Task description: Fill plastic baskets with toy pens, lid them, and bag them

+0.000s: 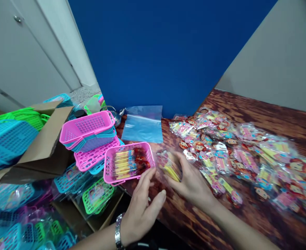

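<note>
My right hand (pixel 194 182) is closed around a bunch of small clear packets (pixel 170 166) with yellow and pink contents, held just right of a pink basket (pixel 107 170). A row of yellow-handled packets (pixel 125 163) with red-haired character heads lies inside that basket. Nothing is in my left hand (pixel 142 205), which is open at the basket's front right corner, thumb apart and fingers stretched toward the packets. Whether its fingertips touch the basket rim is hard to tell. Some of the held packets are hidden by my right fingers.
Loose character packets (pixel 220 152) are heaped across the wooden table (pixel 189 222). A clear plastic bag (pixel 144 126) lies behind the basket. Left of it are stacked baskets (pixel 87 126) and a cardboard box (pixel 43 139) of baskets. A blue panel (pixel 153 59) rises behind.
</note>
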Tool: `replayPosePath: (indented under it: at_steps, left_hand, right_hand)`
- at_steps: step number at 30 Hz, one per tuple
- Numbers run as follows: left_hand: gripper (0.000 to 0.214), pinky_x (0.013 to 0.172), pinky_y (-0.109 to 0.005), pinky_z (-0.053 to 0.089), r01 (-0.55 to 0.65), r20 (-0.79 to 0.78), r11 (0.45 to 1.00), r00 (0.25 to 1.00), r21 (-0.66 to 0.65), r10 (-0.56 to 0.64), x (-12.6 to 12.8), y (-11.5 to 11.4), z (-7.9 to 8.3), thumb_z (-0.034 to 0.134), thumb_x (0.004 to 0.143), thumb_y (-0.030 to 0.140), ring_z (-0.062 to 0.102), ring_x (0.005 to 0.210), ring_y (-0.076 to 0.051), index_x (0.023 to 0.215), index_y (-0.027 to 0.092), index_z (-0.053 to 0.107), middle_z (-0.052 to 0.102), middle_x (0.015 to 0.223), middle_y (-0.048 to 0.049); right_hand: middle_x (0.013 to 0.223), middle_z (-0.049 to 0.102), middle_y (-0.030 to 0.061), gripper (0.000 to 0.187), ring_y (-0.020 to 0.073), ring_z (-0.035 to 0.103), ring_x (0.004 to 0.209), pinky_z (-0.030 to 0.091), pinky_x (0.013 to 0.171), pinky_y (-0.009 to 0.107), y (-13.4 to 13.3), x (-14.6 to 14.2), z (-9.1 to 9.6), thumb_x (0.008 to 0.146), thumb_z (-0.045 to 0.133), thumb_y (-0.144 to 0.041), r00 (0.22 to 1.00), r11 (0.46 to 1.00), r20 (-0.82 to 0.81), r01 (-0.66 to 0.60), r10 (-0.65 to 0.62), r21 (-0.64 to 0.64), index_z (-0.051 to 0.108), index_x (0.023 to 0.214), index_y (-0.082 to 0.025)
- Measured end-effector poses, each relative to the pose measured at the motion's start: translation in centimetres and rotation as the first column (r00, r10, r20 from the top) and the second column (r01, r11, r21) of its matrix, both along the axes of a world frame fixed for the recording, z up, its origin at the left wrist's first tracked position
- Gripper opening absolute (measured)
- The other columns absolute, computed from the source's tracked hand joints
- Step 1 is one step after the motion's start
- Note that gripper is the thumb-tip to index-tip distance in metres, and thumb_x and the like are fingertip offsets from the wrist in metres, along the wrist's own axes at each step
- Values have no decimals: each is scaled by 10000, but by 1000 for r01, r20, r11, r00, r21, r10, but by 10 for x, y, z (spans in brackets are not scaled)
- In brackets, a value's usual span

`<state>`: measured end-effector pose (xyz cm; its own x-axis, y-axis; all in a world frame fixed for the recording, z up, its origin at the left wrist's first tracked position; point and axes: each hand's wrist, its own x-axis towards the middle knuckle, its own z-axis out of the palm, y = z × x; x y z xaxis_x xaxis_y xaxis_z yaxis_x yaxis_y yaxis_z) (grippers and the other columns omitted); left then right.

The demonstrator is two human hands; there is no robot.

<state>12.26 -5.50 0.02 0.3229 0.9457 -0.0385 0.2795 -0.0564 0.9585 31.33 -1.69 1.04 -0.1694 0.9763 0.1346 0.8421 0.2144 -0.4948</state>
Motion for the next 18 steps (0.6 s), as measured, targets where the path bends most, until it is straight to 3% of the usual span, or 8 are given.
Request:
replayPosePath:
  at_steps: [2,5,9,13,15,18]
  left_hand:
    - [577,1102,-388,285,-61,84,998,994,-33,64,10,3,3,484,897,362,223,1370,-233,1417,262,253,179,1510,-66]
    - [592,1128,-369,226,-160,304,981,935,-106,185,19,15,3,498,892,369,203,1380,-219,1420,269,250,210,1509,-49]
    - [580,1110,-365,261,-279,547,922,744,-268,384,17,37,-2,552,859,376,262,1359,-222,1381,257,332,366,1442,-60]
    - [498,1099,-379,278,-358,619,867,607,-346,498,6,54,-4,570,843,379,329,1327,-238,1298,225,443,436,1390,-85]
    - [460,1095,-363,285,-383,615,864,607,-328,503,-1,61,-3,584,835,374,358,1311,-231,1255,219,477,466,1364,-79]
    - [461,1078,-357,308,-394,578,892,684,-221,445,-12,72,1,591,835,354,413,1273,-223,1258,224,463,496,1334,-72]
  right_hand:
    - [1218,533,135,602,276,554,1056,487,825,400,13,-25,7,811,536,-316,997,987,64,33,-43,156,296,1349,-191]
    - [1173,539,161,516,273,556,999,495,798,405,31,-56,12,873,449,-226,970,973,235,3,-59,230,309,1365,-158]
    - [1120,550,152,508,265,540,969,505,753,395,43,-83,21,896,377,-165,937,989,348,-52,0,139,285,1396,-169]
    - [1248,469,193,710,310,492,1056,506,788,451,47,-94,31,830,500,-288,949,983,263,-185,175,14,178,1437,-111]
    - [1349,378,218,829,347,457,1127,505,800,490,48,-95,34,788,532,-326,947,964,179,-263,266,-38,95,1452,-91]
    - [1463,207,244,821,358,333,1278,433,937,512,50,-93,35,790,483,-255,935,933,30,-351,354,-84,42,1454,-59]
